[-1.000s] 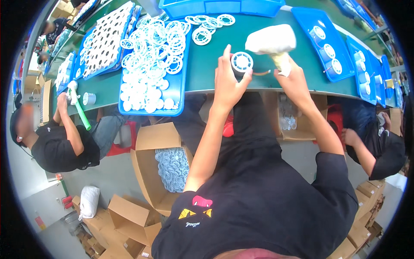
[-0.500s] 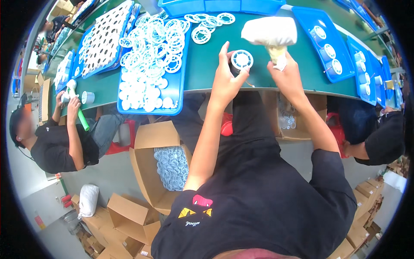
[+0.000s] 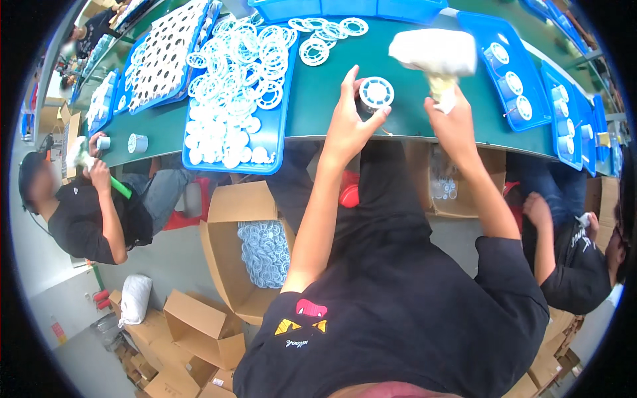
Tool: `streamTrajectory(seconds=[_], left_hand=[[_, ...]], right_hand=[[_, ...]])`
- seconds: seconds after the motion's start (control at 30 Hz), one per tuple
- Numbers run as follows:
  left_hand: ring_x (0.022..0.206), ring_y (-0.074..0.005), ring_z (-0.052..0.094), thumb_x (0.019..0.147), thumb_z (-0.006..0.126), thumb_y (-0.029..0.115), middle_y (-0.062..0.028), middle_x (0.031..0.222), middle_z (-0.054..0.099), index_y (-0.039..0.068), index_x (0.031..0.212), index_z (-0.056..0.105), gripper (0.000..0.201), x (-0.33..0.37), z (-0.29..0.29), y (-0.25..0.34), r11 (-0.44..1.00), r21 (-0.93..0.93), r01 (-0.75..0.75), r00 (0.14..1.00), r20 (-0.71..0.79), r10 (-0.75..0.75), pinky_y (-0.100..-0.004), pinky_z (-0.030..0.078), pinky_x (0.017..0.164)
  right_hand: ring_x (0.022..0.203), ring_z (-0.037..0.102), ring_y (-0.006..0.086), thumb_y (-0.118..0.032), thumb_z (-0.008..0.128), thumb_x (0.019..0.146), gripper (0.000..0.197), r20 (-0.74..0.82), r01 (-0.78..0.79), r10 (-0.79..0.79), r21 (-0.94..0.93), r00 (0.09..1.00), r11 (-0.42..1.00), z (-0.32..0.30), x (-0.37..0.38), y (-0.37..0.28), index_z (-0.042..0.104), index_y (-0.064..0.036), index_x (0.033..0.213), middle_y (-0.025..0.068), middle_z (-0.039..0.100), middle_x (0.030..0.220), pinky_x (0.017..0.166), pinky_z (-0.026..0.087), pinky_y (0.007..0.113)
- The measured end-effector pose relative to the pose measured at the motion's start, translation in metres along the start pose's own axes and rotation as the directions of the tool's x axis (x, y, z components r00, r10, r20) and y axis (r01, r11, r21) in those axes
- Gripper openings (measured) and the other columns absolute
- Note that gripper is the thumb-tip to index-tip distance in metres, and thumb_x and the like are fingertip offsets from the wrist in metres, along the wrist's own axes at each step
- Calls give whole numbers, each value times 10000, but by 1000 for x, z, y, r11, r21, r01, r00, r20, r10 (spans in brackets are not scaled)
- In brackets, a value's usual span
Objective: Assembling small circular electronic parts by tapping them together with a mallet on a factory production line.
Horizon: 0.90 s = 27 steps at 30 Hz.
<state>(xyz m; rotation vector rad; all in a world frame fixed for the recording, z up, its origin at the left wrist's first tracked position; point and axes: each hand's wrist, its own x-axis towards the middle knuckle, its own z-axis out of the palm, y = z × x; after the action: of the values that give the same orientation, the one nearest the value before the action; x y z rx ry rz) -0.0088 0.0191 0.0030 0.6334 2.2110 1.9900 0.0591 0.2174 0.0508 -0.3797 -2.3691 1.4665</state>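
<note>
My left hand (image 3: 350, 129) is wrapped round the side of a short cylindrical part with a white slotted cap (image 3: 376, 93), thumb on the near side. The cap faces up, and a thin wire end sticks out below it. In my right hand (image 3: 454, 129) is the handle of a mallet (image 3: 434, 52), its head wrapped in white cloth and its grip in yellowish wrapping. The mallet head is up and to the right of the part, apart from it. Beyond the left hand, several loose white rings (image 3: 314, 51) lie on the green table (image 3: 371, 50).
Left of me, a blue tray (image 3: 271, 142) bears piled white rings and small round caps. Blue trays with capped cylinders (image 3: 514, 83) stand at the right. An open carton of rings (image 3: 219, 249) is below the table edge. People sit on both sides; the left one holds a green-handled mallet (image 3: 119, 188).
My mallet has moved a little to the right, away from the part. My left hand keeps its grip. The person at the right has leaned back; the left one's mallet has moved off the part.
</note>
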Motion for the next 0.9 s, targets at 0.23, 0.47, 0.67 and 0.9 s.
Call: streamTrajectory(seconds=[0.23, 0.47, 0.67, 0.9], left_hand=[[1257, -372, 625, 842, 869, 240, -216, 1371, 599, 30, 1548, 391, 879, -5, 8, -7, 966, 248, -70, 991, -90, 95, -444, 519, 1027], [1253, -386, 617, 851, 862, 284, -226, 1357, 597, 17, 1506, 449, 820, -5, 17, 0, 932, 357, -63, 987, -113, 110, -447, 511, 1022], [1434, -292, 497, 948, 713, 187, -200, 1523, 523, -28, 1564, 399, 724, -2, 8, -6, 996, -88, -30, 1000, -6, 29, -411, 374, 1205], [1384, -264, 543, 889, 797, 159, -163, 1483, 575, 34, 1523, 486, 718, -6, -8, 6, 966, 246, -80, 997, -2, 83, -390, 404, 1180]], right_hand=[[869, 746, 250, -41, 647, 912, 275, 50, 37, -32, -92, 998, 995, -11, -37, 5, 604, 32, 1174, 214, 730, 929, 769, 554, 376], [890, 720, 469, -56, 679, 877, 275, 79, 138, -129, -123, 988, 983, -8, -38, 18, 591, 15, 1128, 273, 707, 917, 760, 561, 463], [961, 688, 460, -91, 686, 880, 297, 94, 179, -158, -305, 983, 935, -39, 29, 37, 603, 22, 1142, 256, 697, 1004, 815, 535, 514], [1076, 622, 381, -102, 716, 921, 293, -68, 394, -452, -389, 889, 833, -18, 42, 29, 654, 23, 1179, 197, 631, 1157, 924, 516, 474]])
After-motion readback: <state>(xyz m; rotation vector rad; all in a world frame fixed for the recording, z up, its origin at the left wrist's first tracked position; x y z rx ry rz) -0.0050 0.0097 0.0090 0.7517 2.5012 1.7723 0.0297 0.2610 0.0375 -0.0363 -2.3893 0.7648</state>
